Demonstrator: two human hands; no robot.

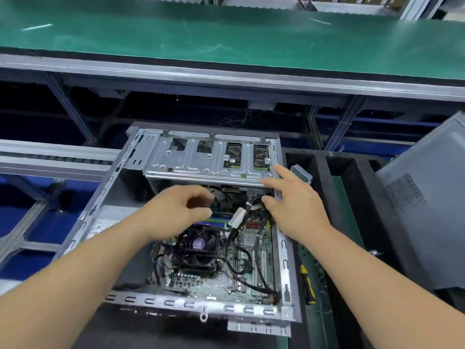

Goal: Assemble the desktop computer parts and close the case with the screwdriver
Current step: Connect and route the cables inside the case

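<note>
An open desktop case (83,222) lies on its side before me, with the motherboard (208,280) and a black CPU fan (198,250) showing inside. A metal drive cage (208,159) spans the far end. My left hand (173,212) hovers over the RAM slots with fingers loosely curled and nothing visible in them. My right hand (294,202) has straight fingers resting on the cage's near right edge, above a bundle of black cables (251,210). A yellow-and-black screwdriver (307,283) lies to the right of the case.
The grey side panel (422,212) leans at the right. A small clear plastic box (302,172) sits behind my right hand. Black foam (362,197) surrounds the case. A green conveyor belt (226,34) runs across the back, with metal framing below.
</note>
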